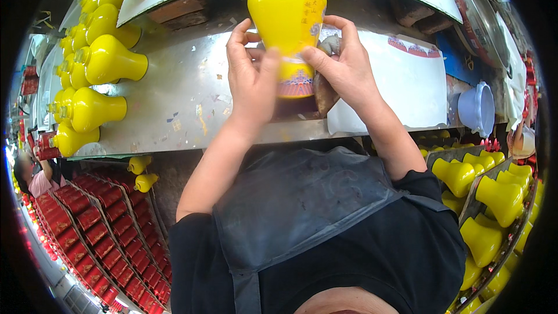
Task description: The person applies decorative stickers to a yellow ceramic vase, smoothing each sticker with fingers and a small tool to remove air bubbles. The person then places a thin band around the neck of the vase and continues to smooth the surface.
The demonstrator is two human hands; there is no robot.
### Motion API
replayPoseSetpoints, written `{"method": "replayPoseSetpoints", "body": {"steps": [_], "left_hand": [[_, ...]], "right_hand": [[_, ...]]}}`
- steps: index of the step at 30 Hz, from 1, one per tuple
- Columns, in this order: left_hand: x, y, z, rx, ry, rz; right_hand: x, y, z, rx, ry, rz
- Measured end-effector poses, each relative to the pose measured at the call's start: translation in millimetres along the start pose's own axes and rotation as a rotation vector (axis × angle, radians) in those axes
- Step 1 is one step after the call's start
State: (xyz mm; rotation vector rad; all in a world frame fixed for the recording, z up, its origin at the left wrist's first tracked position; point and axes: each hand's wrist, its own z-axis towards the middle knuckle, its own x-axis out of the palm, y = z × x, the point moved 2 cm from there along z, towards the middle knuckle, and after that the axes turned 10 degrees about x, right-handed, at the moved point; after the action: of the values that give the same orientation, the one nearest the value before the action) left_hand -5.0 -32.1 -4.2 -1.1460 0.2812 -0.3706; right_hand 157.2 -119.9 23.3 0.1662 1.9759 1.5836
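A glossy yellow bottle [287, 11] with a narrow neck, broad shoulders and a tapering waist is upright between my hands. Dark lettering and a blue flower mark its right side; a patterned blue, pink and red band rings its foot. My left hand [251, 78] is curled against its left side, the thumb smeared by motion. On the opposite side, my right hand [347, 64] has its thumb pressed to the bottle's lower front, with the fingers bent behind. A grey lump [330, 45] and a brown block partly show between the right hand and the bottle.
Several yellow bottles [116, 58] lie at the table's left. A white decal sheet [401, 93] is on the right, near a pale blue bucket [478, 107]. Racks of yellow bottles [497, 197] stand lower right, red boxes [99, 232] lower left. Another person [42, 177] is far left.
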Motion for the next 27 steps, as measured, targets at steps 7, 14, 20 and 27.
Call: {"method": "replayPoseSetpoints", "body": {"steps": [7, 14, 20, 27], "left_hand": [[0, -4, 1, -0.058, 0.013, -0.09], [-3, 1, -2, -0.187, -0.004, -0.335], [-4, 1, -1, -0.202, 0.0, -0.309], [-8, 2, -4, -0.198, 0.002, -0.36]], "right_hand": [[-4, -2, -2, 0.072, -0.021, 0.003], [-33, -2, -4, -0.065, -0.187, 0.261], [0, 7, -44, -0.866, -0.212, -0.325], [0, 38, -45, -1.012, -0.227, -0.552]]}}
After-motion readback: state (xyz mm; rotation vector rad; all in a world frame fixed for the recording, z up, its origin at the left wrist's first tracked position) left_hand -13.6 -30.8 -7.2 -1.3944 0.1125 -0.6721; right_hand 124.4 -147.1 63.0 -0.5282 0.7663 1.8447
